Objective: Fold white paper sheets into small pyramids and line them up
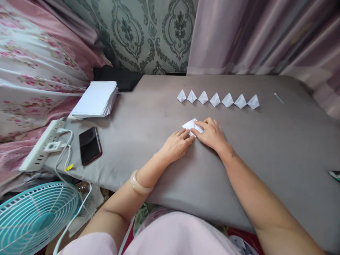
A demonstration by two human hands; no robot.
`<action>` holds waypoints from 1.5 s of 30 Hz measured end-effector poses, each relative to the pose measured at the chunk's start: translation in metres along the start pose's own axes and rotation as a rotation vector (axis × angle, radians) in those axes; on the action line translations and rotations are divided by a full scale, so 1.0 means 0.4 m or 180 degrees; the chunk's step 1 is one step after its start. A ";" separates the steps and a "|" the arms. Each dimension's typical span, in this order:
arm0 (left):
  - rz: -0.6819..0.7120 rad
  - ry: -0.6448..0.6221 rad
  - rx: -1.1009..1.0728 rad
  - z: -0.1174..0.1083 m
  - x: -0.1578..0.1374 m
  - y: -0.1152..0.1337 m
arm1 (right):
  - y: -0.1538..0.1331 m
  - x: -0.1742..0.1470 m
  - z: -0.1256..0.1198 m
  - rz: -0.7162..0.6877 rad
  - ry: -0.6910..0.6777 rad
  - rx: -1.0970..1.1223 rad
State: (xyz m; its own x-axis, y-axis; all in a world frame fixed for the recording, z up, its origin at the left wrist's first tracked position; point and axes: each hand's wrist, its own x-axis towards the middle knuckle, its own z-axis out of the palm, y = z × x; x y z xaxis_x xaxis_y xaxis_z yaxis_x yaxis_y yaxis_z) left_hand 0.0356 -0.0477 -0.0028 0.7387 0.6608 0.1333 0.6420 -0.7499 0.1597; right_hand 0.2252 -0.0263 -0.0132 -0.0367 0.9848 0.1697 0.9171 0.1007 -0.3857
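The left hand [177, 145] and right hand [212, 134] meet over a small folded white paper [189, 124] on the grey surface [143, 117], fingers touching it; whether either hand pinches it, I cannot tell. Just beyond, seven folded paper pieces [203, 97] sit in a row.

— Far wall [152, 35]?
— Covered in grey-green wallpaper [179, 47], patterned with dark scrolled medallions and leaf sprigs.
— And right of that?
— Hung with a mauve curtain [217, 35], falling in long folds behind the desk [143, 106].
— Left side?
— Draped with white floral fabric [50, 46], printed in pink sprays, bordered by pink cloth [73, 44].
— Desk top?
— Spread with plain grey cloth [287, 159], lightly wrinkled along the near left edge.
— Light?
— Soft, leaving faint shadows on the desk, paler bands down the curtain.
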 end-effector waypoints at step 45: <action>0.0173 0.0268 -0.0324 0.034 0.101 -0.070 | 0.024 -0.027 -0.027 -0.0481 0.0206 0.1316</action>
State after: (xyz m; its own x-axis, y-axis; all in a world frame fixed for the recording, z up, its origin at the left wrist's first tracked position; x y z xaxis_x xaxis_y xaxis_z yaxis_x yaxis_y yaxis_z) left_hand 0.0502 -0.0003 -0.0151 0.7491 0.6229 0.2254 0.5742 -0.7803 0.2479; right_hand 0.2387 -0.0374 -0.0088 -0.1212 0.9451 0.3035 0.6670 0.3040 -0.6802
